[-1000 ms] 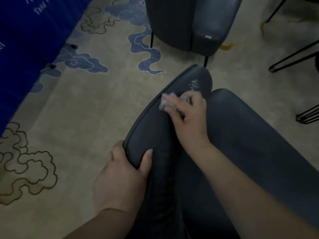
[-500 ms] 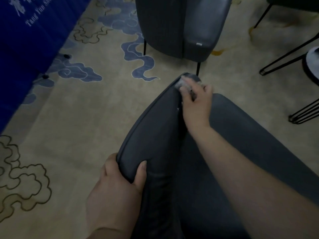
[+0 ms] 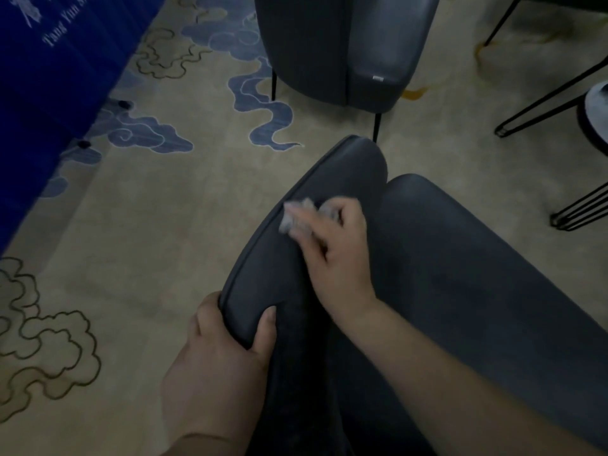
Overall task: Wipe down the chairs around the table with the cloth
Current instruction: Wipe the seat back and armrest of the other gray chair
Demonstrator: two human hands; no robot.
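Left hand: left hand [image 3: 217,363] grips the near end of the backrest rim of the dark grey leather-look padded chair [image 3: 444,291]; fingers curl over the outer edge, thumb presses on the inner face.
Right hand: right hand [image 3: 332,248] pinches a small crumpled pale grey cloth [image 3: 294,215] beneath its fingers and presses it onto the top of the same rim, farther along than the left hand; slightly blurred.
Cloth position: on the rim, about midway along its visible length, partly covered by the fingers.
Chair axis: the curved rim runs from lower left, at the left hand, up and right to a rounded end; the seat cushion lies to its right, long axis slanting from upper left to lower right.
Second chair: dark grey padded chair [image 3: 345,51] on thin black legs, beyond the first, apart from it.
Floor: beige carpet [image 3: 148,225] with blue cloud motifs.
Left edge: blue cloth-covered table [image 3: 49,60] with white lettering.
Right edge: black wire legs [image 3: 543,106].
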